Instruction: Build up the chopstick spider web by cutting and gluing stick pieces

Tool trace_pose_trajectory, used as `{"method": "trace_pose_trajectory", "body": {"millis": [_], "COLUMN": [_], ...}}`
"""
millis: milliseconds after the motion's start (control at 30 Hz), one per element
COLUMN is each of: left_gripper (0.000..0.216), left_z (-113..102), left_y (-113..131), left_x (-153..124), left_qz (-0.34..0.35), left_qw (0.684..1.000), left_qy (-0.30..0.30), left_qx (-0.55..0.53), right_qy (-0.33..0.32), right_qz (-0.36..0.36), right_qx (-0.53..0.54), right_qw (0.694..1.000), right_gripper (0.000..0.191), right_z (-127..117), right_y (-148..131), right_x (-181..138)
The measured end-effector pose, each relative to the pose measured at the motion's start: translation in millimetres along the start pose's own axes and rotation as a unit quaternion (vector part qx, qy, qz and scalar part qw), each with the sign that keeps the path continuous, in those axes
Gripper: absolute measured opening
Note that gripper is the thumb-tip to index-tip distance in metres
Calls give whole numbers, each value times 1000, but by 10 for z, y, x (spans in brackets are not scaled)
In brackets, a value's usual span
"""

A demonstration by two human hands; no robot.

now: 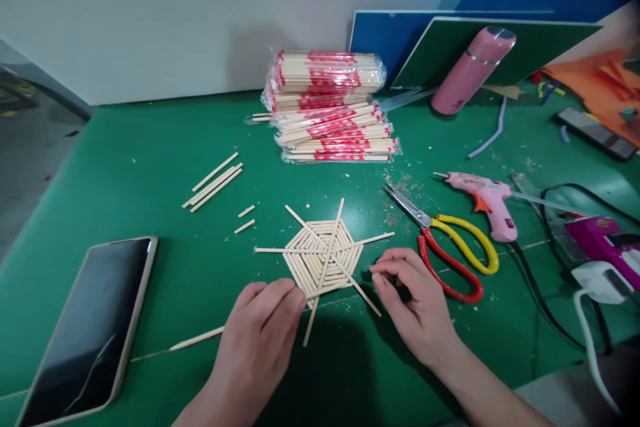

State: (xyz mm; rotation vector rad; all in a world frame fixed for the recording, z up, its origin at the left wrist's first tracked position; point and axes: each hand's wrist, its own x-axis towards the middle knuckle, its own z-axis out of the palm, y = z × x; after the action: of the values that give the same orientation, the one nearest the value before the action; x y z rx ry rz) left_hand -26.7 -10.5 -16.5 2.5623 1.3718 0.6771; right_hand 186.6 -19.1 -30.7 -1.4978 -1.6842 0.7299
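Note:
A hexagonal web of pale wooden chopstick pieces [299, 240] lies flat on the green table, its crossed spokes sticking out past the rings. My left hand [265, 320] is closed at its lower left, fingertips pinching the end of a short chopstick piece [333, 290] along the web's lower edge. To the right, my right hand [415, 300] hovers by the spoke tips with thumb and forefinger brought together; anything between them is too small to make out. A long wooden stick [197, 339] lies partly behind my left wrist.
Loose chopstick pieces [215, 186] and two short bits [245, 226] lie left of wrapped chopstick packs [335, 134]. Scissors [425, 220], a pink glue gun [480, 194] and cables [535, 300] are at right. A phone [93, 327] lies left; a pink flask [473, 74] leans behind.

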Motion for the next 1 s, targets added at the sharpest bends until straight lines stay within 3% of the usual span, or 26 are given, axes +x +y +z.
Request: {"method": "trace_pose_trajectory", "body": {"millis": [133,200,300,433,500,600,667,767,867,1000], "left_gripper": [15,15,13,9,8,8,8,9,11,13], "left_z": [-113,-148,-180,-227,-261,-311,-333,-348,-342,-303], "left_y": [-19,-9,36,135,179,216,224,234,252,268], "left_x": [-48,-27,58,212,282,388,471,615,750,867], "left_qz": [-48,-43,-34,-68,-106,-191,-247,-311,-334,-326], "left_qw": [999,998,996,991,985,959,926,849,754,648], "left_qy": [3,25,74,95,89,69,56,45,37,49], "left_qx": [-26,-36,-40,-59,-101,-197,-280,-426,-564,-686], "right_qy": [75,133,207,235,251,194,116,31,10,-2], "right_qz": [29,55,101,93,99,105,74,75,108,99], "right_qx": [17,-7,-64,-53,-51,-119,-204,-312,-350,-351], "right_qw": [997,990,971,966,962,968,969,947,930,931], "right_gripper": [14,10,18,30,24,23,28,32,31,24], "right_z": [-84,-225,-522,-822,-883,-913,-918,-914,-902,-902], "right_y": [44,96,187,297,351,444,520,648,750,767], "right_x": [15,36,49,8,-14,-29,-26,8,93,206]}}
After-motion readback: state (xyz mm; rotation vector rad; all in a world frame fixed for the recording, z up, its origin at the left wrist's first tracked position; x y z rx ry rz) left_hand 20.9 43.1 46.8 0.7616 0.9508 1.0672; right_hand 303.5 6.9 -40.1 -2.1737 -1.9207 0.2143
